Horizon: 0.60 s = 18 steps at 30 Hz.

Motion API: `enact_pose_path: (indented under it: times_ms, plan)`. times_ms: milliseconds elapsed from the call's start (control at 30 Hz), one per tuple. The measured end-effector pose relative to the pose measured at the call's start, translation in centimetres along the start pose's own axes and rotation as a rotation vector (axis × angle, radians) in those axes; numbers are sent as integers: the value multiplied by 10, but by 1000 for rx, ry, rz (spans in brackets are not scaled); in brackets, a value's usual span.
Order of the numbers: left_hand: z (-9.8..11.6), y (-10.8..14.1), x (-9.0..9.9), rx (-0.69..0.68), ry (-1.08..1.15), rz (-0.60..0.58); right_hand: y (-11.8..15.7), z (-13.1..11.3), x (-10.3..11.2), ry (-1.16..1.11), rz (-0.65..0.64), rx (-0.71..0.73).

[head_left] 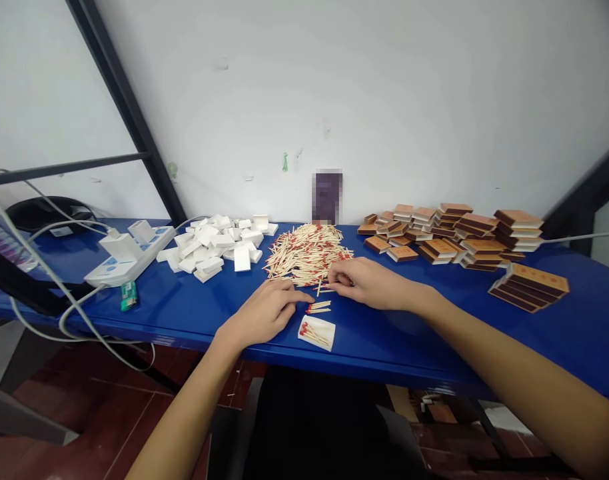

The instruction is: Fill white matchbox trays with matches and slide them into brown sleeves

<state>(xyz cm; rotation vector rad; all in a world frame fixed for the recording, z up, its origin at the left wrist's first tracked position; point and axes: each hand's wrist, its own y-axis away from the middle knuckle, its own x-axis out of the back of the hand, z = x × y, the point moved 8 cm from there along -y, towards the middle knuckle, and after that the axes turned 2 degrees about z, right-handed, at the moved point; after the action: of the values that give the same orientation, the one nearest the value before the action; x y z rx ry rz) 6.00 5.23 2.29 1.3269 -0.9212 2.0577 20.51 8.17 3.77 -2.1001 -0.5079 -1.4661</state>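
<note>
A heap of red-tipped matches lies in the middle of the blue table. At its near right edge my right hand is closed in a pinch, with match ends showing at the fingertips. My left hand rests on the table, thumb and index finger apart, the index tip touching the red heads of a small row of matches. Just nearer to me sits a white matchbox tray with several matches inside, their heads to the left.
White empty trays are piled left of the heap. Brown matchbox sleeves are stacked to the right, a separate row nearer. Further left are a power strip with cables and a small green object. The table's front edge is close.
</note>
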Motion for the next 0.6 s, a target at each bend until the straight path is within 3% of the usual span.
enact_pose_path:
  times_ms: [133,200,400,600]
  plan:
    - [-3,0,0,20,14,28,2,-5,19,-81,115,57]
    - [-4,1,-1,23,15,32,4,-7,21,-108,113,64]
    - [-4,2,1,42,31,62,2,-17,0,-163,-12,88]
    - [-8,3,0,68,33,89,-2,-20,-10,-197,41,116]
